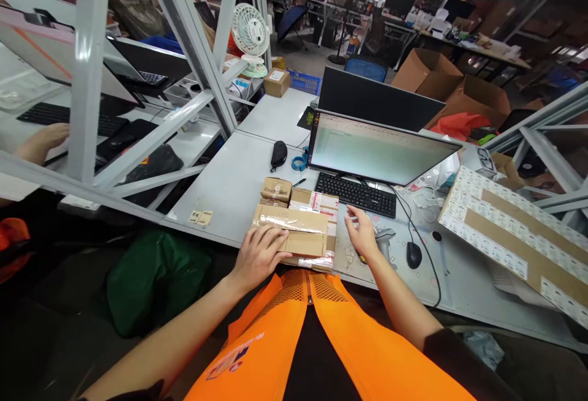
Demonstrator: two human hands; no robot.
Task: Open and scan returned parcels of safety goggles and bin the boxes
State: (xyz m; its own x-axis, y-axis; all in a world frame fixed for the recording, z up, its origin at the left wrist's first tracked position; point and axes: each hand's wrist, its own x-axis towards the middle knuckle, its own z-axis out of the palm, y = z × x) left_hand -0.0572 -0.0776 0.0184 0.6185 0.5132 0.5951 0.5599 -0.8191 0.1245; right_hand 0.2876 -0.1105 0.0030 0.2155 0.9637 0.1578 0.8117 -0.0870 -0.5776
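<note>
My left hand [260, 251] rests on the near left corner of a taped cardboard parcel [298, 232], fingers curled over its edge. Beneath and behind it lie two more parcels, a small brown box [276, 188] and one with red-and-white tape [316, 201]. My right hand [361, 231] hovers just right of the stack with fingers spread, near the front of the black keyboard [356, 194]. A handheld scanner [384, 242] lies right beside that hand. I wear an orange vest [321, 340].
A lit monitor [379, 150] stands behind the keyboard, a black mouse [414, 255] to its right. A large flat cardboard sheet [514, 229] leans at right. Grey shelving posts [87, 70] stand at left, where another person's hand [41, 142] rests by a keyboard.
</note>
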